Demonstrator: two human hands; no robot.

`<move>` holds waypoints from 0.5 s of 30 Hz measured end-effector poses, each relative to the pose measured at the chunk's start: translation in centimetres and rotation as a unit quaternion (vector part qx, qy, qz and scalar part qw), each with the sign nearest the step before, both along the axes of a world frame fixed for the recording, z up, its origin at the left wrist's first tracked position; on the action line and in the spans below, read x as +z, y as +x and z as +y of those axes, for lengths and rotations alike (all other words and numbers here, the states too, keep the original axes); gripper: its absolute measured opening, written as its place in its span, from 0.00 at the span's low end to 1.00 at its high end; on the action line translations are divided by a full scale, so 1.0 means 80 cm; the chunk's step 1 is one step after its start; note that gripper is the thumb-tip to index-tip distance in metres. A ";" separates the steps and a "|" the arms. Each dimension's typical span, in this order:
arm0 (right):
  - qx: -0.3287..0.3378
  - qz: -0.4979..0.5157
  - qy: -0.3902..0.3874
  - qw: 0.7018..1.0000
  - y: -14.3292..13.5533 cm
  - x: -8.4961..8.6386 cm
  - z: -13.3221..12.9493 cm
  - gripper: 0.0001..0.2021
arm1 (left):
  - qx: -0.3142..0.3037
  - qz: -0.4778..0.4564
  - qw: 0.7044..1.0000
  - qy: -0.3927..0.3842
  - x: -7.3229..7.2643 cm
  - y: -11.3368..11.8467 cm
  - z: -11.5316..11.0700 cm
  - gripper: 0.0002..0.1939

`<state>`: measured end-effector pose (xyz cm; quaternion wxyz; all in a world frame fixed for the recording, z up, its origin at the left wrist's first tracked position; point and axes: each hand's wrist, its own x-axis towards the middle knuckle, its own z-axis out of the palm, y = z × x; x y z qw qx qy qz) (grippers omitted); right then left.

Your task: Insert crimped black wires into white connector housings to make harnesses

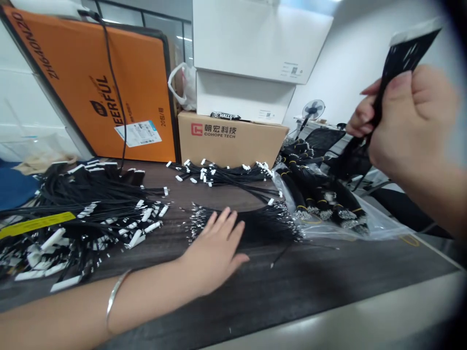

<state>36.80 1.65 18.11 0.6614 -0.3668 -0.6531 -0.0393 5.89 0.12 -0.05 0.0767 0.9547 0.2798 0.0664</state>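
Observation:
My left hand (217,250) lies flat with fingers spread, its fingertips over the near left part of a pile of short black wires (259,223) with bare metal ends. Up at the right, my right hand (404,112) is closed round a black wire harness (401,61) with a white connector along its top end. The harness is lifted well above the table and its lower part is hidden by the hand. Black cables with white connectors (226,174) lie just behind the wire pile.
A heap of black cables with white connectors (91,209) covers the left of the dark table (310,287). Bundled wires in a clear plastic bag (324,204) lie at the right. Behind stand an orange carton (138,87), a brown box (233,146) and stacked white boxes (251,43).

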 end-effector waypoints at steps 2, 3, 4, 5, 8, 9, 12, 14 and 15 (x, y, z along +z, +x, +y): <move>0.039 0.022 0.014 0.999 -0.015 0.006 0.015 0.16 | -0.053 -0.013 0.998 -0.004 0.014 0.023 -0.009 0.33; 0.054 0.032 0.009 0.998 -0.022 0.009 0.021 0.16 | -0.070 -0.022 0.997 -0.005 0.020 0.037 -0.011 0.34; 0.066 0.040 -0.004 0.997 -0.029 0.011 0.025 0.16 | -0.073 -0.034 0.997 -0.003 0.025 0.051 -0.010 0.33; 0.076 0.045 -0.018 0.996 -0.034 0.012 0.028 0.16 | -0.065 -0.044 0.997 0.000 0.028 0.066 -0.006 0.32; 0.089 0.052 -0.048 0.994 -0.041 0.011 0.028 0.16 | -0.027 -0.058 0.998 0.013 0.026 0.102 0.018 0.25; 0.088 0.054 -0.045 0.994 -0.039 0.009 0.025 0.16 | -0.021 -0.052 0.998 0.017 0.022 0.108 0.027 0.24; 0.070 0.063 -0.026 0.995 -0.025 0.005 0.013 0.17 | -0.005 -0.033 0.999 0.030 0.017 0.108 0.043 0.23; 0.053 0.057 -0.064 0.995 -0.017 0.002 0.004 0.18 | 0.001 -0.023 0.999 0.037 0.024 0.092 0.039 0.24; 0.045 0.044 -0.115 0.991 -0.015 0.001 0.001 0.19 | 0.002 -0.015 0.999 0.039 0.031 0.080 0.031 0.24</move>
